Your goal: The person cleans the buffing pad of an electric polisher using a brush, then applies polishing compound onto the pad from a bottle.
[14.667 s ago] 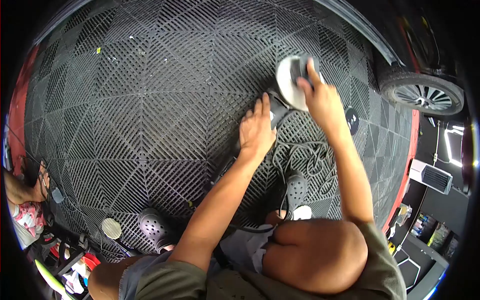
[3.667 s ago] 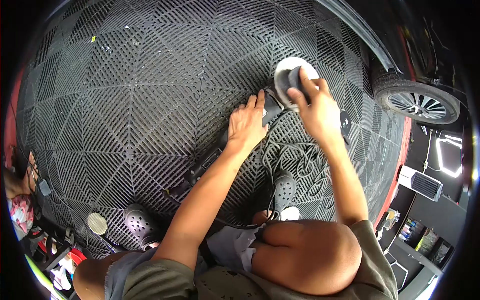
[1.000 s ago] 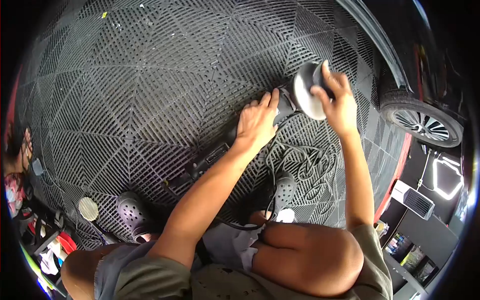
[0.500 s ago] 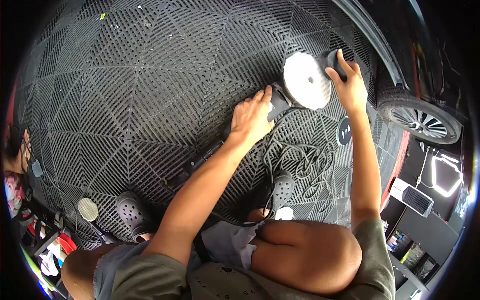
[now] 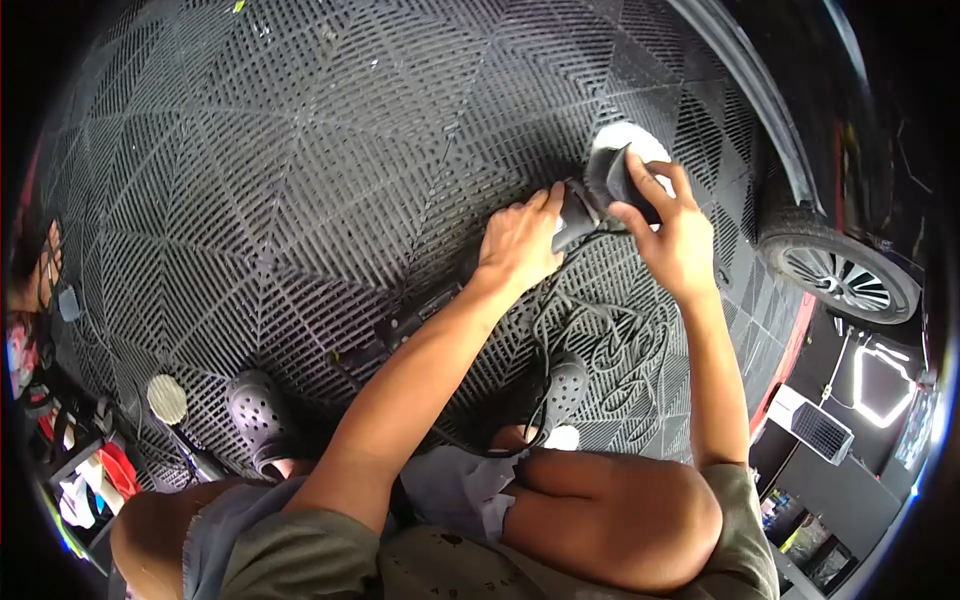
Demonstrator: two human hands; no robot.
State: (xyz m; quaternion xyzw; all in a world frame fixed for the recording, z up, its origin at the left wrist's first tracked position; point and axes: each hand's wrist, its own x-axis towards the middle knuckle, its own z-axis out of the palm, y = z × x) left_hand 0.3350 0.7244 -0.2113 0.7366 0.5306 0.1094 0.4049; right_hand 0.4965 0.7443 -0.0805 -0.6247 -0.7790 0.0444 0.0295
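A dark polishing machine (image 5: pixel 417 312) lies on the black grated floor, its white round pad (image 5: pixel 632 137) turned upward at the far end. My left hand (image 5: pixel 520 240) is wrapped over the machine's body near its head. In my right hand (image 5: pixel 672 222) is a dark block (image 5: pixel 622 183), pinched between thumb and fingers and held against the pad, covering much of it. The machine's black cable (image 5: pixel 630 350) lies in loose coils below my right hand.
A car wheel (image 5: pixel 840 277) stands at the right under a dark car body. Around my feet are grey clogs (image 5: pixel 262 415), and a second round pad (image 5: pixel 167 400) lies at the left. Another person's foot (image 5: pixel 48 268) shows at the far left. A white unit (image 5: pixel 810 424) stands at the right.
Half a second ago the block was off the pad's right side; my right hand has brought it back over the pad. My left hand stays on the machine. The view has shifted slightly.
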